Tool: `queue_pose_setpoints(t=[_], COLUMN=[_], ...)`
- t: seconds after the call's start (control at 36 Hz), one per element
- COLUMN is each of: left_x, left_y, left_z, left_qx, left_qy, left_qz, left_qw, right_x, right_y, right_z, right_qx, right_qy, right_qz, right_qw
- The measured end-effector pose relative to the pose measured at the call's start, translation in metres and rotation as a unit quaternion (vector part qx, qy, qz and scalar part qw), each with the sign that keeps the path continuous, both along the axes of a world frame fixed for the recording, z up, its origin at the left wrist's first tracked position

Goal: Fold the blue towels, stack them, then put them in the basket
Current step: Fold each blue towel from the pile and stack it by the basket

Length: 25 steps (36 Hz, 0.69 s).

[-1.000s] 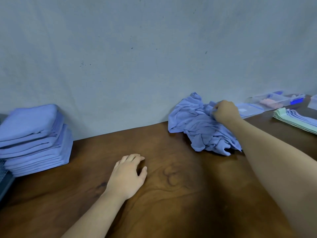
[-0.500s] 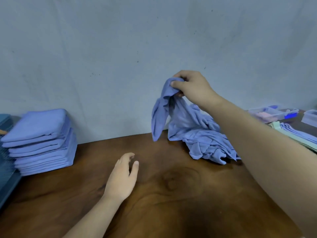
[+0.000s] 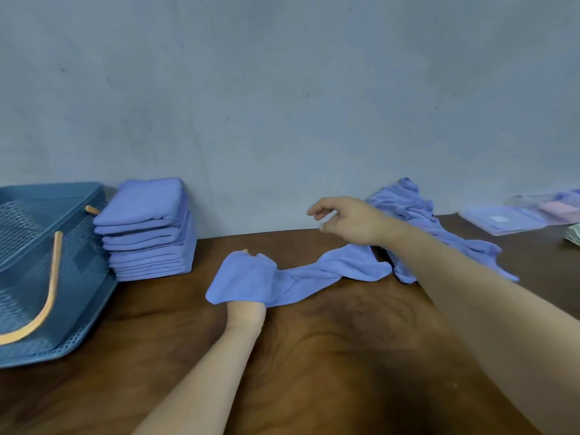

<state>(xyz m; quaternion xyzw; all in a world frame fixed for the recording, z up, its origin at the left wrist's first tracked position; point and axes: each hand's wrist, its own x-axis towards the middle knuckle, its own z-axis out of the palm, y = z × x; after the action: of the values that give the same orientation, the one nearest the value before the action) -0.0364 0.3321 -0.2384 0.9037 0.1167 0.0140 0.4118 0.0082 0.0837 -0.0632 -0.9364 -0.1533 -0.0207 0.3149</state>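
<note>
Loose blue towel [image 3: 314, 274], twisted, flat at centre — folded stack [image 3: 147, 233] left beside the mesh basket [image 3: 78, 271], crumpled pile [image 3: 408, 205] right

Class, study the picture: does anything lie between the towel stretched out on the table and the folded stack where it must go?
Nothing visible does. Only bare table separates the towel from the folded stack. The basket stands on the stack's far side, to its left.

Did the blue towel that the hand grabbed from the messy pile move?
Yes. The towel has left the crumpled heap and now lies stretched leftward across the table, toward the folded stack, its end covering the left hand.
</note>
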Motion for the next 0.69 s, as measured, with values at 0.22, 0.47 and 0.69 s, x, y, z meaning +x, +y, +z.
queue_pose_setpoints(t=[0.22, 0.47, 0.69], left_x=[0.01, 0.011, -0.007], left_y=[-0.024, -0.014, 0.027], left_z=[0.006, 0.008, 0.01], left_qx=[0.022, -0.086, 0.0], left_qy=[-0.228, -0.201, -0.205], left_qz=[-0.154, -0.172, -0.232], left_qw=[0.961, 0.96, 0.951], right_x=[-0.024, -0.016, -0.021], right_y=[0.03, 0.031, 0.028], right_z=[-0.076, -0.125, -0.164], right_qx=[0.122, 0.151, 0.133], right_qy=[0.139, 0.056, -0.047], right_qz=[0.085, 0.033, -0.006], right_qw=[0.979, 0.986, 0.99])
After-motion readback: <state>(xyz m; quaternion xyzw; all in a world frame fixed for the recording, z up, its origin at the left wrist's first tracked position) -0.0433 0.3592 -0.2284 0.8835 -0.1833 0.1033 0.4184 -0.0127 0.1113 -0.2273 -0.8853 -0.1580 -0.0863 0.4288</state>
